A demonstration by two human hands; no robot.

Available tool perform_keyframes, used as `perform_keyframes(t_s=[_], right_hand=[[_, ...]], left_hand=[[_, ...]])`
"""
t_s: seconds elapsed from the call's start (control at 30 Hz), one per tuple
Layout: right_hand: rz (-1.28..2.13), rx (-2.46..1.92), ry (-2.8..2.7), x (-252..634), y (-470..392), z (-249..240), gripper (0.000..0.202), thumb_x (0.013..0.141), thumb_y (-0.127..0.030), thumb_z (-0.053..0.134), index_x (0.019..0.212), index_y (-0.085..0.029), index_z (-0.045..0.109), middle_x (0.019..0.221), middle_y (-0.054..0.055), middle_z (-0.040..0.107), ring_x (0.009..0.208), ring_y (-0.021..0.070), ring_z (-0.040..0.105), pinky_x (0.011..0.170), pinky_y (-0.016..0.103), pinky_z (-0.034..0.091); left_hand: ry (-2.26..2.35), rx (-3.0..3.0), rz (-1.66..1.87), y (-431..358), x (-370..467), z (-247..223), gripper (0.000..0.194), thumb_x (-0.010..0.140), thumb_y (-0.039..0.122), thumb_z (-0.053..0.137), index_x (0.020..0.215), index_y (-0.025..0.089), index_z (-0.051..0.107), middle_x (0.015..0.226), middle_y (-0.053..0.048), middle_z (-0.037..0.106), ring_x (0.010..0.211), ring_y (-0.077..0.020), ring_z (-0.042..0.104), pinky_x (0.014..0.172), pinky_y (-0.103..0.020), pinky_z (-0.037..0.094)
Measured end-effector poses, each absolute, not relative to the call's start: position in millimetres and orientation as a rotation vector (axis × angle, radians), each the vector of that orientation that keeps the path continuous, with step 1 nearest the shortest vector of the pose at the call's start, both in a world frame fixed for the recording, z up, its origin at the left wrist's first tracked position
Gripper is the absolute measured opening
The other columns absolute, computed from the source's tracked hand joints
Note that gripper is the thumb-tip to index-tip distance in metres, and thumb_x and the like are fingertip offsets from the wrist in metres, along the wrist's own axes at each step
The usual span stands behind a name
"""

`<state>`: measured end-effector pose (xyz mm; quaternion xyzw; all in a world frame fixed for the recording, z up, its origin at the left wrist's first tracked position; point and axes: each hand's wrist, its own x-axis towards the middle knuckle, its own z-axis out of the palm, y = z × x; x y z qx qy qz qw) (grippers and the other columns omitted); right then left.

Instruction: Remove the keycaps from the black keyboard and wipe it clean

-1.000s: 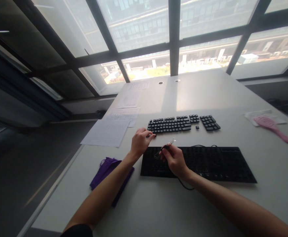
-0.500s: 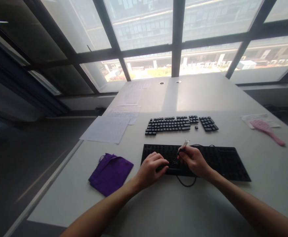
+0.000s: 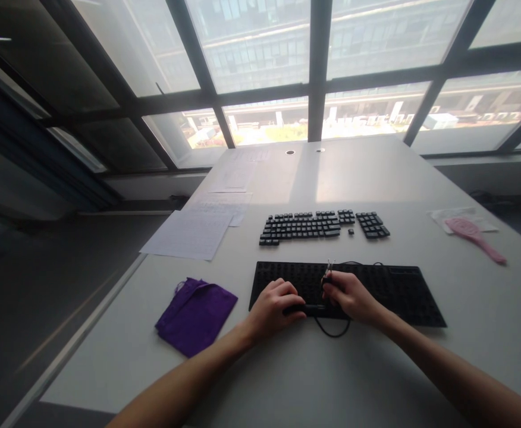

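Note:
A black keyboard (image 3: 403,297) with its keycaps off lies before me, a long dark bar along its front edge. My left hand (image 3: 278,302) curls over the front left part of the keyboard, thumb at the near edge, fingers on top. Pinched in my right hand (image 3: 350,294) is a small keycap puller (image 3: 329,269), its pale thin prongs pointing up and its dark part between the fingers. That hand is over the middle of the keyboard; whether the puller's lower end touches it is hidden.
Removed keycaps (image 3: 303,227) lie in keyboard order behind the keyboard, with one single keycap (image 3: 350,232) apart. A purple cloth pouch (image 3: 195,318) is at left, printed papers (image 3: 189,235) beyond it. A pink brush (image 3: 474,238) rests on a clear wrapper at right. A cable (image 3: 334,336) loops out in front.
The puller in my right hand has tipped more upright and dropped slightly. My left hand stays at the keyboard's front edge. The whole view has shifted a little.

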<state>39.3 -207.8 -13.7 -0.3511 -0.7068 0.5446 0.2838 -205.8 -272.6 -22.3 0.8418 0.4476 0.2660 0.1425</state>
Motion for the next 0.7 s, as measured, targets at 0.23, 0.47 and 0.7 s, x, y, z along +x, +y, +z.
perform_keyframes(t_s=[0.23, 0.47, 0.7], right_hand=[[1.499, -0.819, -2.06, 42.2, -198.1, -3.5, 0.012, 0.091, -0.02, 0.055, 0.083, -0.016, 0.064, 0.073, 0.001, 0.064, 0.062, 0.0136, 0.056, 0.058, 0.024, 0.046], [1.327, -0.58, -2.342, 41.5, -194.4, 15.5, 0.016, 0.092, -0.017, 0.056, 0.086, -0.018, 0.071, 0.078, 0.003, 0.066, 0.074, 0.0172, 0.059, 0.07, 0.027, 0.049], [1.12, -0.546, -2.466, 44.6, -208.8, 8.3, 0.021, 0.096, -0.019, 0.052, 0.093, -0.021, 0.073, 0.083, 0.003, 0.061, 0.07, 0.0145, 0.056, 0.064, 0.025, 0.043]], left_hand=[[1.302, 2.449, 0.785, -272.2, -204.0, -20.8, 0.019, 0.085, 0.039, 0.074, 0.094, 0.022, 0.074, 0.089, -0.005, 0.067, 0.083, -0.0183, 0.058, 0.078, -0.034, 0.046], [1.322, 2.47, 0.754, -273.1, -205.1, -24.2, 0.019, 0.087, 0.04, 0.071, 0.096, 0.023, 0.074, 0.09, -0.006, 0.067, 0.083, -0.0185, 0.059, 0.078, -0.034, 0.046], [1.308, 2.491, 0.754, -273.8, -204.4, -24.5, 0.021, 0.09, 0.042, 0.067, 0.098, 0.023, 0.073, 0.092, -0.006, 0.068, 0.085, -0.0186, 0.059, 0.079, -0.034, 0.045]])
